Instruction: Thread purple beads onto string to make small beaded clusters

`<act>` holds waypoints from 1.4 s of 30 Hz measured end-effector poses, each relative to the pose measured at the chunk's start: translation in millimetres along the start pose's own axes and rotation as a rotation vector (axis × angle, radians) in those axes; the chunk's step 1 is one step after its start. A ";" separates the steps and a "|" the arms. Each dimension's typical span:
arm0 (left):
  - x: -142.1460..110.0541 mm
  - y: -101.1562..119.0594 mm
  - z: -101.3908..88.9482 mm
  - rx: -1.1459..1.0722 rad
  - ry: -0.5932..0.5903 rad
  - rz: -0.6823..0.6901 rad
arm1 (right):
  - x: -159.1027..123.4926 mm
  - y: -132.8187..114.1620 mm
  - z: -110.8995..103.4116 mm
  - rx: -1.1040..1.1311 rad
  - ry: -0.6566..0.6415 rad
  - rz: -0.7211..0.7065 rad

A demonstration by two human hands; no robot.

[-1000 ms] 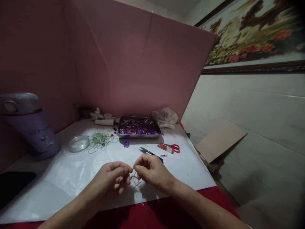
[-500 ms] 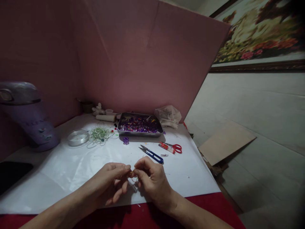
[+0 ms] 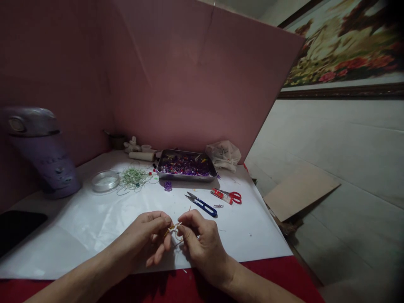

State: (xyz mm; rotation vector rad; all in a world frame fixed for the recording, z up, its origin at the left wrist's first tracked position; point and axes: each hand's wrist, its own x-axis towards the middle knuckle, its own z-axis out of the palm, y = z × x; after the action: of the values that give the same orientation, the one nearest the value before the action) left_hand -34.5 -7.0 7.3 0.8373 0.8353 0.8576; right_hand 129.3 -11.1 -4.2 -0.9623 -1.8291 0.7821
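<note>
Orange-yellow thin looped cord [image 3: 171,228] sits at seven o'clock in view; bare left hand [image 3: 150,231] and bare right hand [image 3: 203,236] pinch it. Advisable: keep both pinches close, draw evenly

Bare forearms [image 3: 94,269] taper toward slim, bare fingers [image 3: 192,217].

Cord [image 3: 171,228]: thin, orange-yellow, slack. Spans the gap between left hand [image 3: 150,235] and right hand [image 3: 203,244], pinched at both, above the tabletop [image 3: 240,237]. Loose loop between them; any knot too small to tell.
</note>
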 end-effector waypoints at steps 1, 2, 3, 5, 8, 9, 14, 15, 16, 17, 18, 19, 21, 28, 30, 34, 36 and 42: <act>0.2 0.1 -0.3 0.001 -0.005 0.000 | 0.3 0.7 0.0 0.002 0.002 0.007; 0.4 0.3 -0.7 0.002 -0.009 -0.004 | 0.6 1.4 0.0 0.007 0.003 0.014; 0.6 0.6 -1.0 0.000 -0.008 -0.009 | 0.8 2.2 0.1 0.012 0.002 0.020; 0.9 1.7 -1.4 -0.001 0.010 -0.008 | 0.9 3.7 0.4 0.025 0.005 0.027; 0.5 3.1 -1.0 0.023 0.056 0.004 | 0.6 4.8 0.7 0.026 0.015 0.019; 0.3 3.2 -0.8 0.034 0.065 0.007 | 0.4 4.8 0.7 0.019 0.020 0.010; 0.0 1.2 -0.5 0.080 0.074 0.006 | 0.0 2.5 1.6 -0.052 0.036 -0.062; 0.1 0.8 -0.5 0.088 0.076 0.008 | 0.0 1.8 1.8 -0.055 0.034 -0.070; 0.2 0.6 -0.4 0.094 0.078 0.010 | 0.1 1.2 1.8 -0.053 0.029 -0.071; 0.3 0.5 -0.4 0.095 0.079 0.014 | 0.2 0.5 1.6 -0.048 0.025 -0.067; 0.4 0.5 -0.4 0.092 0.080 0.016 | 0.4 -0.1 1.3 -0.044 0.021 -0.060; 0.4 0.7 -0.4 0.086 0.084 0.018 | 0.6 -0.6 0.8 -0.044 0.020 -0.053; 0.6 1.0 -0.5 0.084 0.101 0.019 | 1.2 -1.5 -0.3 -0.059 0.032 -0.044; 2.7 -4.0 -3.4 0.132 0.109 0.069 | 1.9 -2.2 0.6 -0.092 0.060 -0.113; 4.0 -6.4 -5.4 0.129 0.100 0.074 | 1.8 -2.0 1.3 -0.086 0.053 -0.128; 6.6 -7.9 -8.0 0.123 0.095 0.081 | 2.7 -3.0 0.4 -0.090 0.048 -0.097; 7.0 -7.6 -7.7 0.129 0.092 0.090 | 3.3 -4.2 -0.1 -0.104 0.056 -0.087; 3.9 -7.6 -4.5 0.157 0.121 0.097 | 1.1 -6.4 1.3 -0.167 0.070 -0.181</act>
State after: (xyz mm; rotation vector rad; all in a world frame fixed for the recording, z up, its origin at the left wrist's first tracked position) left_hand -34.6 -5.4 -2.3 0.9768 0.9841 0.9447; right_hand 125.9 -13.5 0.9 -0.9011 -1.9116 0.4857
